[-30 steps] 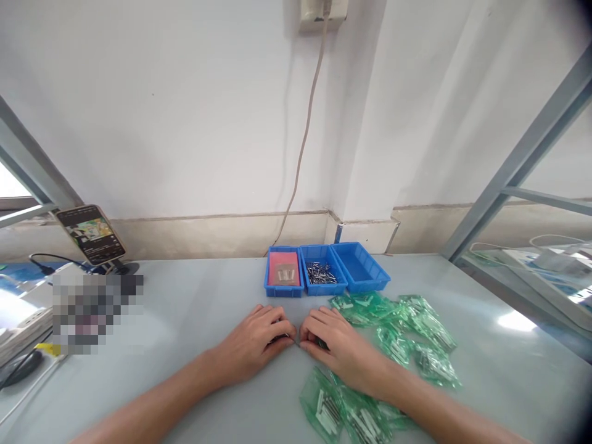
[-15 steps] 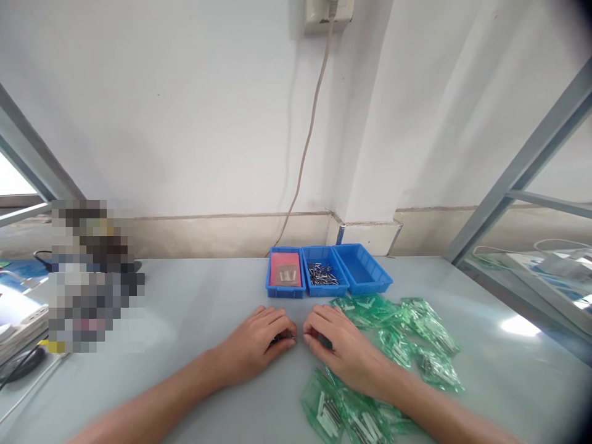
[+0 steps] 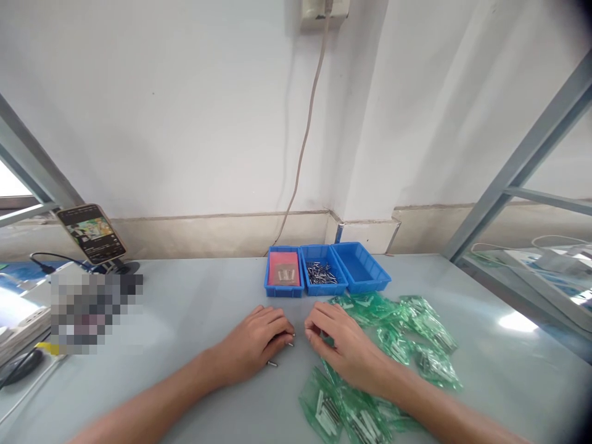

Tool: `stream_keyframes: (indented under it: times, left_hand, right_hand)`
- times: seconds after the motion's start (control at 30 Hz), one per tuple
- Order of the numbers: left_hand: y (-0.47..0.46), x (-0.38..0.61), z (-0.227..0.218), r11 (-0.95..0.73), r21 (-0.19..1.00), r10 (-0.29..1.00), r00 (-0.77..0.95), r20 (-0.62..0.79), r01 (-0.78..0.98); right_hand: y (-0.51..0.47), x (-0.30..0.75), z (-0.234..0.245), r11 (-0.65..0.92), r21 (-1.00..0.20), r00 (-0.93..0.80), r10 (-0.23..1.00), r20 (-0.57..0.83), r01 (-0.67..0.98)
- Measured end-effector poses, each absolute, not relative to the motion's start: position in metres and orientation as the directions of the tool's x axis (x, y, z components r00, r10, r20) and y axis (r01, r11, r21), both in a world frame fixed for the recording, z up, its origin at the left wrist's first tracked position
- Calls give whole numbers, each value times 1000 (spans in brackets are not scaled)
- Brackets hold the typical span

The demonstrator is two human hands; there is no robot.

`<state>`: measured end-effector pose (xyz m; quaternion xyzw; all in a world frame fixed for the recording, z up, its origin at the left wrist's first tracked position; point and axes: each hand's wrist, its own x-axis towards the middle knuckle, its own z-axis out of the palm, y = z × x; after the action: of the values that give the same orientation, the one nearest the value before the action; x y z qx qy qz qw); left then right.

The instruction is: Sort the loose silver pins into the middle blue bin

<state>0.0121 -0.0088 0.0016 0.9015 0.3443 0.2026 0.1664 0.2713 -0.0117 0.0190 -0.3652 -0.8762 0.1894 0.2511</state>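
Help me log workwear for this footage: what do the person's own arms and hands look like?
The left hand and right hand are ungloved, with no ring visible on the fingers in view. The left forearm and right forearm show no sleeve, watch, bracelet or clear marking. Fingernail details are too small to judge.

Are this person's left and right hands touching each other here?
Apart. The head view shows a narrow strip of gray tabletop between the left hand and the right hand.
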Motion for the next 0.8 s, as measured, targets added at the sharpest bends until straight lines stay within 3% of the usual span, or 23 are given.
stream_keyframes:
  times: [0.2, 0.33, 0.53, 0.63, 0.8]
  left_hand:
    - [-9, 12, 2, -705, 439, 692, 678, 250, 557]
    - [-8, 12, 4, -693, 455, 698, 677, 232, 559]
    - [-9, 10, 5, -674, 470, 710, 674, 201, 570]
    - [-8, 11, 4, -673, 472, 709, 677, 195, 569]
    - [-8, 11, 4, -671, 473, 711, 675, 196, 570]
  right_hand:
    - [-11, 273, 25, 605, -577, -543, 782, 306, 548]
    - [-7, 276, 26, 492, -713, -435, 854, 285, 500]
    - [5, 279, 17, 145, -953, -281, 957, 67, 266]
    - [7, 279, 19, 32, -986, -296, 955, -18, 164]
    - [5, 279, 27, -28, -1000, -301, 953, -23, -11]
